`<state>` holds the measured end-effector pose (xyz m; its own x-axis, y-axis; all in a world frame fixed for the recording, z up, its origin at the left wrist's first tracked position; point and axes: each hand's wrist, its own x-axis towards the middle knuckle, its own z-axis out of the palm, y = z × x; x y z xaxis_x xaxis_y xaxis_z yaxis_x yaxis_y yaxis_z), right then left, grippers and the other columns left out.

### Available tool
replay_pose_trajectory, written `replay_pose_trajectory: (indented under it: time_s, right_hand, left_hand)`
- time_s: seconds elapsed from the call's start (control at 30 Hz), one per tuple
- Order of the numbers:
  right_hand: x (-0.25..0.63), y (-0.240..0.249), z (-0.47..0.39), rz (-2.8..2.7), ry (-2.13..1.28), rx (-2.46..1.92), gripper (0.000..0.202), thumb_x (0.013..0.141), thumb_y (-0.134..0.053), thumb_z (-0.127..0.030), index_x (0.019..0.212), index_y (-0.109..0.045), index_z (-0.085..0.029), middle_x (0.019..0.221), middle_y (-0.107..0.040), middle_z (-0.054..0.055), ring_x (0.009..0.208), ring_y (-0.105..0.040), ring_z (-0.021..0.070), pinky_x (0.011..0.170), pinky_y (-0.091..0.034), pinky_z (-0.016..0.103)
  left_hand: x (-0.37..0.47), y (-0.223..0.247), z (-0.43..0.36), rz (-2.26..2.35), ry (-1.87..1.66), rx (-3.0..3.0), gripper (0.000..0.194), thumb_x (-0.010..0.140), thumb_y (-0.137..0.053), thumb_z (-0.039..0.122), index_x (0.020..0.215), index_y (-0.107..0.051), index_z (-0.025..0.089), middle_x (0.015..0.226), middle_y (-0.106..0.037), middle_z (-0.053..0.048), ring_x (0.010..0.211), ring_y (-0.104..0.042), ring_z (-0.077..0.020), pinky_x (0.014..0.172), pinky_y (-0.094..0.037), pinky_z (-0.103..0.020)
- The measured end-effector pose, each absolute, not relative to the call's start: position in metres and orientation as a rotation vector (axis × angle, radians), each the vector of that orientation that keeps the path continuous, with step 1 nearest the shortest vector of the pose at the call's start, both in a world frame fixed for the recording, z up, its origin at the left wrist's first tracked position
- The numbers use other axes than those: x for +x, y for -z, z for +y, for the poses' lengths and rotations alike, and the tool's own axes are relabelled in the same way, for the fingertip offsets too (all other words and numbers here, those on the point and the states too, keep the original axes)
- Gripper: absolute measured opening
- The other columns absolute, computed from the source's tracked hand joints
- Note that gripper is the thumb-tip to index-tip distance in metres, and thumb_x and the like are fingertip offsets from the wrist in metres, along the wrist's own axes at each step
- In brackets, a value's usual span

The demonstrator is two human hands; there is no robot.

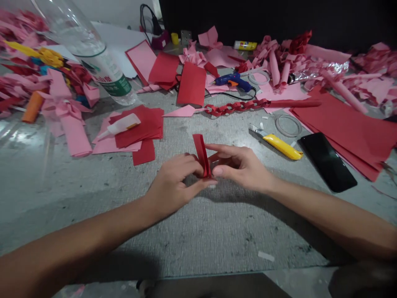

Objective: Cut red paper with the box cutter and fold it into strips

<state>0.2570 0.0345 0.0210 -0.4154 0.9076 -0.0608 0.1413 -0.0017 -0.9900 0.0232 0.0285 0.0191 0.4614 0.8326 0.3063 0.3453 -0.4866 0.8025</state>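
A folded strip of red paper stands upright above the table in front of me. My left hand pinches its lower end, thumb in front and fingers curled behind. Close against the strip's right side is my right hand, its index finger reaching toward the paper and its thumb held apart from the fingers. Whether those right fingertips touch the strip I cannot tell. Behind my left hand lie stacked red paper pieces with a white glue bottle on top.
A yellow utility knife, a black phone and a tape ring lie to the right. Farther back are a red paper chain, a blue glue gun and pink paper scraps. A plastic bottle stands left.
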Motion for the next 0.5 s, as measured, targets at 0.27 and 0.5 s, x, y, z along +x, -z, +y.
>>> replay_pose_trajectory:
  time_s: [0.27, 0.5]
  right_hand:
    - [0.2602, -0.0167, 0.0382, -1.452, -1.56, -0.996, 0.083, 0.101, -0.076, -0.051, 0.172, -0.04, -0.031, 0.125, -0.08, 0.007, 0.085, -0.072, 0.0149, 0.066, -0.059, 0.025]
    - [0.2575, -0.0186, 0.0356, -1.561, -1.505, -0.979, 0.092, 0.095, -0.085, -0.046, 0.173, -0.035, -0.033, 0.127, -0.077, 0.007, 0.103, -0.074, 0.019, 0.076, -0.061, 0.028]
  left_hand:
    - [0.022, -0.024, 0.0312, 0.906, -0.921, 1.925, 0.026, 0.098, -0.082, 0.035, 0.077, -0.069, 0.025, 0.098, -0.074, -0.001, 0.089, -0.068, -0.018, 0.082, -0.052, -0.034]
    - [0.0236, -0.0146, 0.0319, 0.84, -0.87, 2.104, 0.032, 0.093, -0.087, 0.032, 0.077, -0.062, 0.02, 0.1, -0.069, -0.001, 0.097, -0.068, -0.0183, 0.089, -0.051, -0.035]
